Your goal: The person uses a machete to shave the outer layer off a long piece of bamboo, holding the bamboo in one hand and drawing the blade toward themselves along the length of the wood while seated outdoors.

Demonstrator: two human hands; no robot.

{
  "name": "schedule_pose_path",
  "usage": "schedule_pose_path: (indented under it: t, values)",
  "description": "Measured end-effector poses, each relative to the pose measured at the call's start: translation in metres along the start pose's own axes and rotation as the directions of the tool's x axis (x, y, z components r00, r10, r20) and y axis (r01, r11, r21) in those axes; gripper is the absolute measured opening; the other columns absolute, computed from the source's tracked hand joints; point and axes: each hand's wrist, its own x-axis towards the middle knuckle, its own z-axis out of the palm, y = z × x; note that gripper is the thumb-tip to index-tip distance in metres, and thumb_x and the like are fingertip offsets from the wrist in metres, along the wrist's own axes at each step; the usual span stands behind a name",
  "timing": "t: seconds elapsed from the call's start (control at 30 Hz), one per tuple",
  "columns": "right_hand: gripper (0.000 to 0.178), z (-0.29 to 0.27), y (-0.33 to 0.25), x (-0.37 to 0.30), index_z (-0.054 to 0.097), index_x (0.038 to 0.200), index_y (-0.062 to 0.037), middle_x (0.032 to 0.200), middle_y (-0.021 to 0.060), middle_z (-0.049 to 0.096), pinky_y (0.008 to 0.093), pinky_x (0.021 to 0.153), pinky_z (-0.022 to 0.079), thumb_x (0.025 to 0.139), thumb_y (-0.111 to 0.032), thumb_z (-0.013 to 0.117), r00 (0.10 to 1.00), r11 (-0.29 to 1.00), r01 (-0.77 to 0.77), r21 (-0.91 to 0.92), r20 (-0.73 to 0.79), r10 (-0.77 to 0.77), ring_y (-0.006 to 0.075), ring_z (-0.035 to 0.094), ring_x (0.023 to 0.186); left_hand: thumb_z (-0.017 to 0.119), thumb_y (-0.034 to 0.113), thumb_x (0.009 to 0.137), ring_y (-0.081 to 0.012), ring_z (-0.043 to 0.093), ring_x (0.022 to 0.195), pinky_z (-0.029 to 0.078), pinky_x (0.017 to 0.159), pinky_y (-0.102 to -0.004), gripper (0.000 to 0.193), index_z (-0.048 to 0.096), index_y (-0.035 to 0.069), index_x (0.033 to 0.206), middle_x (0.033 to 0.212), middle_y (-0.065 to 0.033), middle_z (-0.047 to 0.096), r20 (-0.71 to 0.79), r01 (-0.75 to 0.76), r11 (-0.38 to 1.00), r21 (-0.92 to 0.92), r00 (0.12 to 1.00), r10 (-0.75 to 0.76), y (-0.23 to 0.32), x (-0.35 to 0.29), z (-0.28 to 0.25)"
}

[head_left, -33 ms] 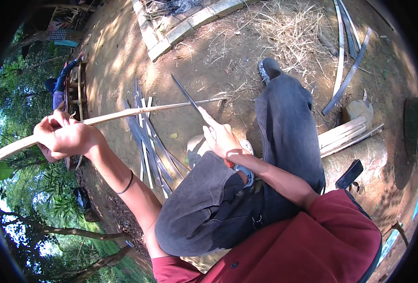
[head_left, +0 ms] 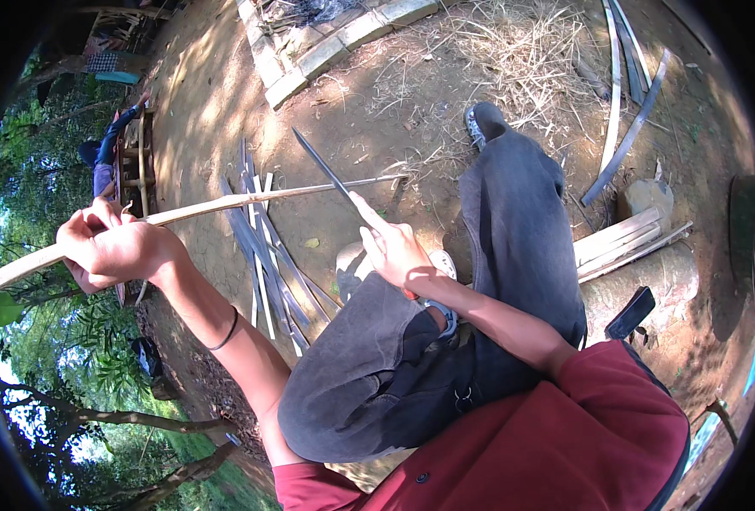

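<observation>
My left hand (head_left: 117, 247), raised at the left, is closed around a long, pale strip of split bamboo or wood (head_left: 215, 205). The strip slants away to the right, its thin far end near the ground, and its near end runs out past the left rim. In my right hand (head_left: 399, 255) is a knife, its long dark blade (head_left: 319, 160) pointing up and left. My forefinger lies along the back of the blade, and a bit of orange-red handle (head_left: 409, 294) shows below the hand. The blade crosses the strip in this view; whether they touch, I cannot tell.
Several grey and pale strips (head_left: 266, 247) lie on the ground left of my knees. Split pieces (head_left: 620, 243) rest on a log (head_left: 680, 277) at right, near a black flat object (head_left: 631, 313). Shavings (head_left: 522, 47) and a brick edging (head_left: 326, 55) lie ahead. Another person (head_left: 105, 162) is far left.
The knife and my right hand have shifted slightly up and left, with the blade tip further left. My left hand still grips the strip, almost unmoved.
</observation>
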Motion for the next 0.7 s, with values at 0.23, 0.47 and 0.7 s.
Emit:
schedule_pose_path:
  t: [0.23, 0.47, 0.7]
  values:
    - [0.062, 0.012, 0.156, -0.022, 0.033, 0.148, -0.024, 0.06, 0.0198, 0.058, 0.0406, 0.056, 0.051, 0.091, -0.012, 0.055, 0.971, 0.899, -0.237, -0.368, -0.078, 0.224, 0.0365, 0.061, 0.055, 0.044, -0.002, 0.084, -0.0111, 0.045, 0.052, 0.03, 0.042, -0.0208, 0.011, 0.045, 0.0, 0.073, 0.064, -0.0032, 0.043, 0.039, -0.028, 1.0, 0.003, 0.999, 0.028, -0.018, 0.009, -0.005]
    - [0.059, 0.006, 0.083, 0.002, 0.037, 0.147, -0.0164, 0.054, 0.0137, 0.051, 0.029, 0.053, 0.044, 0.09, -0.01, 0.053, 0.962, 0.963, -0.262, 0.062, -0.061, 0.266, 0.014, 0.045, 0.048, 0.05, -0.005, 0.083, -0.0122, 0.048, 0.052, 0.032, 0.042, -0.0208, 0.007, 0.05, -0.002, 0.076, 0.067, -0.0045, 0.047, 0.137, -0.271, 0.931, 0.243, 0.96, 0.244, -0.027, 0.017, -0.013]
    - [0.062, 0.015, 0.048, -0.004, 0.027, 0.15, -0.026, 0.074, 0.0193, 0.06, 0.0475, 0.064, 0.052, 0.094, -0.018, 0.052, 0.999, 0.965, 0.017, -0.261, 0.045, -0.005, 0.0394, 0.062, 0.067, 0.053, -0.015, 0.074, -0.0134, 0.048, 0.058, 0.041, 0.05, -0.0255, 0.012, 0.053, -0.005, 0.081, 0.07, -0.0048, 0.05, 0.227, -0.465, 0.649, 0.603, 0.879, 0.419, -0.036, 0.031, -0.023]
